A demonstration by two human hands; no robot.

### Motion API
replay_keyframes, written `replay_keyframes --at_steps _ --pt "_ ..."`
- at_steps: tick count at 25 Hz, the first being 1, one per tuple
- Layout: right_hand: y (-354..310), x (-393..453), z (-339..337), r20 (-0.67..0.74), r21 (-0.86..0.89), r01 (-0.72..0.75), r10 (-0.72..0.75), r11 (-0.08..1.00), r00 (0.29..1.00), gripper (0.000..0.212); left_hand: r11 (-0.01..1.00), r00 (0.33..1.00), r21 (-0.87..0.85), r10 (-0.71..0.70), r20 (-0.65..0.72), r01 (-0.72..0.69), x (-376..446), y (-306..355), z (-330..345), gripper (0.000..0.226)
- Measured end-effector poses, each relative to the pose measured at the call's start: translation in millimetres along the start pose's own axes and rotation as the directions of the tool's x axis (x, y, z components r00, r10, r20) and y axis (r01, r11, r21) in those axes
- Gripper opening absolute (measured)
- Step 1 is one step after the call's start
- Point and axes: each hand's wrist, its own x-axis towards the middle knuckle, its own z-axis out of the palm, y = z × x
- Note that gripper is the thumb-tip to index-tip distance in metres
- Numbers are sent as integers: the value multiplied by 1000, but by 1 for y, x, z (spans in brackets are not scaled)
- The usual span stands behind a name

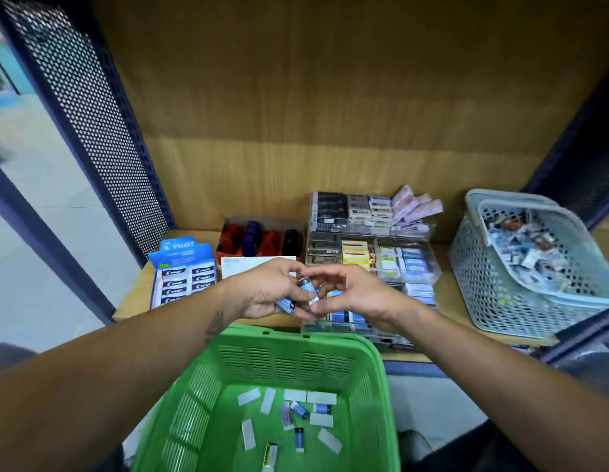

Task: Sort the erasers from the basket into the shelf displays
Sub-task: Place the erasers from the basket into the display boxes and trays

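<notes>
The left hand (pixel 265 291) curls round a small bunch of blue erasers (pixel 298 296), held above the front edge of the shelf (pixel 132 301). The right hand (pixel 355 294) meets it, thumb and forefinger pinching the end of one blue eraser in that bunch. Below the hands, a green basket (pixel 374 352) holds loose erasers (pixel 298 415) scattered over its floor: several white ones, a few with blue sleeves, one pale purple, and one yellow-green near the front. On the shelf, a clear tiered display (pixel 371 247) stands behind the hands, its compartments filled with rows of boxed erasers, dark ones at the top left, pink packets at the top right, yellow and blue ones lower down; the print is too blurred to read. Left of it sits an open blue Pilot box (pixel 182 253) with two columns of sleeved erasers. Behind that, a cardboard tray (pixel 260 238) holds red, blue and black items I cannot identify. At the right end of the shelf, a grey basket (pixel 483 267) with a second nested in it is heaped with small wrapped packets.
</notes>
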Motion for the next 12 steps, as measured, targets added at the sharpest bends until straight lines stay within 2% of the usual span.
replay_keyframes --at_steps 2,5,8,9,10,12 --pt "6 -2 -6 -7 -131 23 -24 991 1000 53 998 999 -56 -33 -19 32 11 -4 11 16" --pt "13 3 -19 -68 -197 21 -35 980 997 52 980 996 -180 -87 -15 83 26 -10 21 20" --pt "26 8 -48 -295 -227 -158 87 961 952 40 957 975 -230 -203 -92 177 39 -10 23 9" --pt "32 7 -59 -371 -314 -243 117 918 921 35 952 960 -225 -243 -138 209 42 -11 21 7" --pt "38 6 -67 -415 -455 -321 121 831 902 33 942 946 -235 -280 -166 238 43 -12 18 8" --pt "51 3 -73 -412 -680 -368 85 634 907 33 911 925 -304 -339 -172 278 47 -14 14 13"
